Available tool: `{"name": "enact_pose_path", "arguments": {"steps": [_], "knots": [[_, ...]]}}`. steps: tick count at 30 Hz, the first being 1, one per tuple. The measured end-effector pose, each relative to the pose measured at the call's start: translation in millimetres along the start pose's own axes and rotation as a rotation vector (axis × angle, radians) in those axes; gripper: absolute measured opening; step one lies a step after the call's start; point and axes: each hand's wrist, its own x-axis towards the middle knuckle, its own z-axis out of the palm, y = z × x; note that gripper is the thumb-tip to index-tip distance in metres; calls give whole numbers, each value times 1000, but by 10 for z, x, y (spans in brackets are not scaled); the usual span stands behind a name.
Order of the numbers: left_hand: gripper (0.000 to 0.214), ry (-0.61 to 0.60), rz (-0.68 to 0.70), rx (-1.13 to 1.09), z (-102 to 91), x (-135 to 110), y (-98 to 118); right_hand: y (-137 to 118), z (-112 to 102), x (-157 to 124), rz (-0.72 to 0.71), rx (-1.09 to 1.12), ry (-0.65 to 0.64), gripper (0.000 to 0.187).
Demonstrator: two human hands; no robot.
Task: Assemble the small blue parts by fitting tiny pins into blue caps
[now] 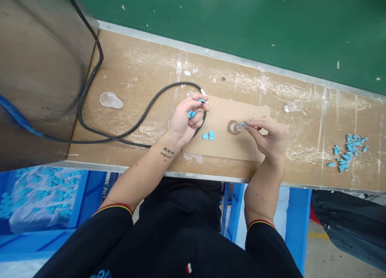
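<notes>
My left hand (187,117) hovers over the left edge of a cardboard sheet (229,145), fingers curled round small blue discs (192,114), one pinched at the fingertips. My right hand (267,135) pinches a small blue piece (243,125) and holds it at a small clear cup (234,127) standing on the cardboard. Three loose blue discs (208,135) lie on the cardboard between my hands.
A black cable (120,135) loops across the worn bench to my left hand. Clear plastic pieces lie at left (111,100) and right (294,106). Blue scraps (348,151) are heaped at far right. A bag of blue discs (39,197) sits in a blue crate below.
</notes>
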Motion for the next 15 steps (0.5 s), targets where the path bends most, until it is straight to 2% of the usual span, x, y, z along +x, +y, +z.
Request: {"name": "enact_pose_path", "arguments": {"steps": [11, 15], "knots": [[9, -13, 11, 6, -39, 17, -26, 7, 0, -3, 12, -4, -21, 9], [10, -43, 19, 4, -53, 19, -27, 14, -4, -21, 1, -17, 56, 8]]}}
